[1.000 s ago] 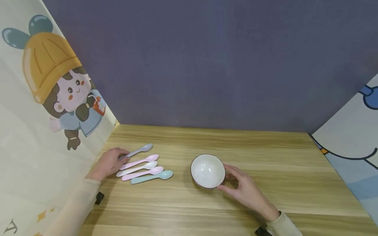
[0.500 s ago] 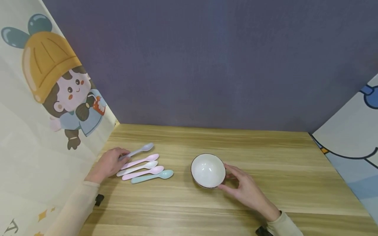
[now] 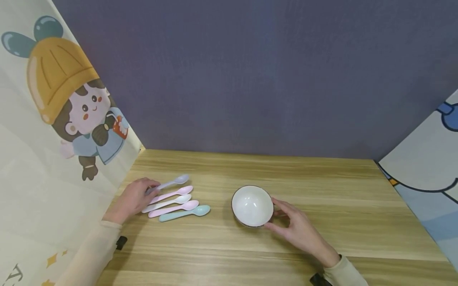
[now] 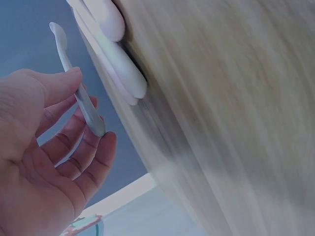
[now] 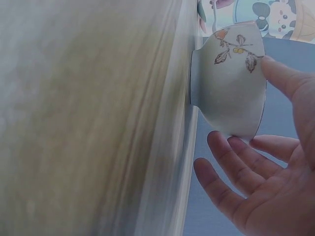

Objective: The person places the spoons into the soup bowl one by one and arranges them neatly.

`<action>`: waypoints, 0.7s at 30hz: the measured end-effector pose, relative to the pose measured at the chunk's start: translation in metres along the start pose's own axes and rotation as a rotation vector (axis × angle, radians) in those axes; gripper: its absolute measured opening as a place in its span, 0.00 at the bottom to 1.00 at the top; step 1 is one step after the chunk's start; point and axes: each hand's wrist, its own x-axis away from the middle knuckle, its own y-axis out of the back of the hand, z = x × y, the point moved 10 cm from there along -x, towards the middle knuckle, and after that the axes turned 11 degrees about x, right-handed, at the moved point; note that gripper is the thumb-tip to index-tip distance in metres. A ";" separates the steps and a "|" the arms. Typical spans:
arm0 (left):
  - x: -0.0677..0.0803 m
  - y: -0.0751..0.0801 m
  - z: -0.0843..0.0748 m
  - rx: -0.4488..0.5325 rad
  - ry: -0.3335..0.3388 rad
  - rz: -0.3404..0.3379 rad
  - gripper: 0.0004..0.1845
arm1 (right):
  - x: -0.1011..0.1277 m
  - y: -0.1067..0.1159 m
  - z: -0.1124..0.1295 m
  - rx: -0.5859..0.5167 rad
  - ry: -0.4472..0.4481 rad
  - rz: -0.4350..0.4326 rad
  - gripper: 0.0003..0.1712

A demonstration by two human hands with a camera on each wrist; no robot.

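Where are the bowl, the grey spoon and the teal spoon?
bowl [image 3: 252, 205]: head view, inside bottom.
grey spoon [image 3: 171, 183]: head view, handle near the spoon's bowl.
teal spoon [image 3: 180, 214]: head view, mid handle.

The right hand [image 5: 275, 191] sits open beside a pale bowl [image 5: 229, 83] that stands on the blurred wooden worktop [image 5: 88, 123]. The thumb tip presses the bowl's outer wall near its dark rim, close to a painted sprig of leaves and small orange fruit. The fingers [image 5: 231, 157] reach toward the bowl's other side, one just touching it. A cartoon panel [image 5: 256, 14] shows at the far edge.
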 end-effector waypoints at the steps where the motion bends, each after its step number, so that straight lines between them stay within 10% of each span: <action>1: 0.000 0.000 -0.002 0.002 -0.008 -0.002 0.13 | 0.000 0.000 0.000 -0.002 -0.002 0.001 0.47; 21: -0.002 0.000 -0.039 -0.036 -0.121 -0.015 0.11 | 0.001 -0.001 -0.002 -0.018 -0.019 0.019 0.47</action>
